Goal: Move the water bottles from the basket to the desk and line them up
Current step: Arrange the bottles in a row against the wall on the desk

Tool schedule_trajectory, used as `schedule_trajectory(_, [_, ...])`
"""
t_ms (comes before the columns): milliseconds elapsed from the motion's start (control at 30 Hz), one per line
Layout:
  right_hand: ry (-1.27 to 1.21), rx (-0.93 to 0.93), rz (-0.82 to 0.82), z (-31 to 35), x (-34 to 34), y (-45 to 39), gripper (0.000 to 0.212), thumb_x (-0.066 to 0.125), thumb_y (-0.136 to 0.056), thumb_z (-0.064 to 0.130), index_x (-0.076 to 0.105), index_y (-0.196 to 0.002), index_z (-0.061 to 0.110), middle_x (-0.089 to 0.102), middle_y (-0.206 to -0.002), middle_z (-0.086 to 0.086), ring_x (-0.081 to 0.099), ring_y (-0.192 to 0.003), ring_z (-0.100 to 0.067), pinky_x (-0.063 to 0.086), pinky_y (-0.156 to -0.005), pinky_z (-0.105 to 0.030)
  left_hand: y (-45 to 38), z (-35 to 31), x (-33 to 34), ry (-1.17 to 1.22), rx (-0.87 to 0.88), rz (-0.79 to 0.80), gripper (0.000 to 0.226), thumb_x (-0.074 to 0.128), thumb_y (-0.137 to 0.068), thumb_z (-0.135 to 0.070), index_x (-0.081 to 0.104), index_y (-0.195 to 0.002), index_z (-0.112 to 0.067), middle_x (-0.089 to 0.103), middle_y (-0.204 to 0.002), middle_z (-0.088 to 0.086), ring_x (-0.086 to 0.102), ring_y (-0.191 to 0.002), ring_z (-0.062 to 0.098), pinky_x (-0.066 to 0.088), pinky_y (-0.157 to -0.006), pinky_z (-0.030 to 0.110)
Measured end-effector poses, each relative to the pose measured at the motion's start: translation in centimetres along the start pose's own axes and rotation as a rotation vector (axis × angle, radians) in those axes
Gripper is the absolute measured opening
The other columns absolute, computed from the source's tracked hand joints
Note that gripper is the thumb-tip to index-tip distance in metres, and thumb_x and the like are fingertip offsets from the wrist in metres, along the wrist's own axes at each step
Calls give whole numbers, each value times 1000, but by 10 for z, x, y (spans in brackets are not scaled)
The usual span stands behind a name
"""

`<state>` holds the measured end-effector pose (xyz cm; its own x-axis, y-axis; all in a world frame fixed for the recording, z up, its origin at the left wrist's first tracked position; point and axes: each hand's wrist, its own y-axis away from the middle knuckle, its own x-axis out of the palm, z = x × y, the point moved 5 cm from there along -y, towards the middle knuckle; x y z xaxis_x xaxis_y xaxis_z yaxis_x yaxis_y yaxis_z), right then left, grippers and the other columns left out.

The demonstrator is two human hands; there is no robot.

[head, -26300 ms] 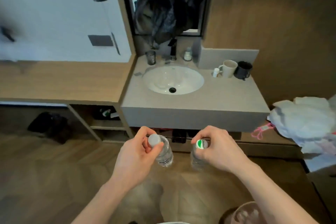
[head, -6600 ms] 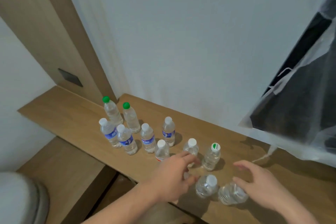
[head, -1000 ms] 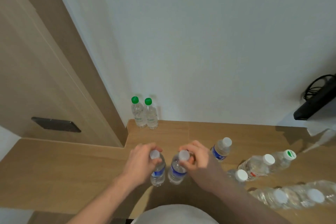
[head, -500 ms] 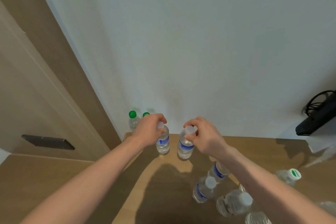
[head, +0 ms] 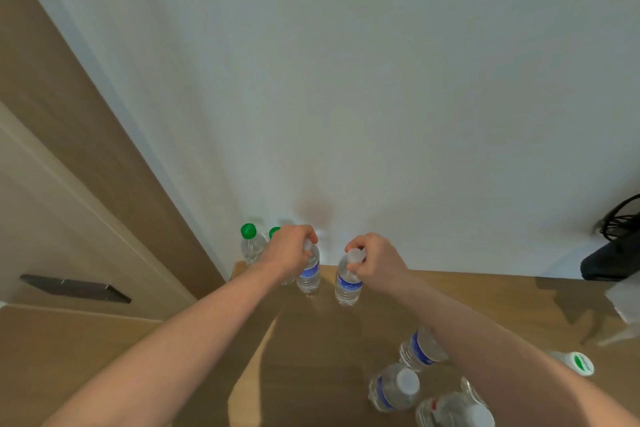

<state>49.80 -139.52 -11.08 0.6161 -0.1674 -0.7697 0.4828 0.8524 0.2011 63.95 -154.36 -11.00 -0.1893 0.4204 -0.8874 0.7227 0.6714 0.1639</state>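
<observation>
Both blue-label bottles have gone from mid-surface to the back, by the wall, within the last second. Left hand (head: 289, 250) grips the cap of one blue-label bottle (head: 309, 274), now just right of the two green-cap bottles (head: 250, 246). Right hand (head: 375, 262) pinches the cap of a second blue-label bottle (head: 348, 282), near the first, a gap between them. I read this as the row growing rightward along the wall; both look set down or close to it.

Loose bottles (head: 394, 386) are clustered at the surface (head: 311, 350) front right, under my right forearm, unsorted. Dark object with cable (head: 613, 253) far right, well apart. Nothing blocks the row.
</observation>
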Motion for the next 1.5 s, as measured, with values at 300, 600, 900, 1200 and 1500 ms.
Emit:
schedule_trajectory(300, [-117, 65, -10, 5, 20, -35, 26, 56, -94, 14, 71, -115, 18, 59, -118, 1, 60, -103, -18, 41, -69, -17, -23, 6, 4, -30, 34, -5, 25, 67, -99, -16, 67, -124, -18, 69, -124, 6, 62, -113, 28, 43, -83, 30])
schedule_trajectory(600, [-112, 77, -6, 3, 30, -56, 23, 56, -94, 15, 73, -111, 18, 60, -120, -1, 61, -107, -21, 41, -84, -25, -25, 5, 6, 58, -15, -70, 26, 69, -98, -16, 69, -125, -17, 69, -122, 3, 64, -109, 22, 42, -83, 22])
schedule_trajectory(900, [-56, 32, -6, 4, 26, -56, 44, 61, -98, 12, 63, -142, 12, 59, -143, -9, 57, -131, -28, 44, -110, -33, -23, 2, 15, 110, -50, -91, 28, 65, -98, -3, 68, -124, -13, 68, -123, 7, 63, -98, 16, 45, -79, 18])
schedule_trajectory(1200, [-60, -56, -3, 15, 8, -6, 70, 69, -93, 7, 44, -158, 16, 45, -159, -4, 49, -142, -22, 39, -116, -28, 12, 2, -2, 203, -50, -109, 51, 56, -101, -8, 52, -152, -15, 51, -156, 4, 47, -143, 23, 34, -117, 33])
schedule_trajectory(1500, [-156, -28, 28, 8, -54, 157, 44, 65, -101, 19, 61, -136, 46, 59, -131, 30, 58, -116, 11, 53, -93, -14, 145, 1, -9, 377, 8, -83, 38, 69, -95, -23, 65, -130, -38, 58, -132, -23, 54, -117, -4, 52, -104, 29])
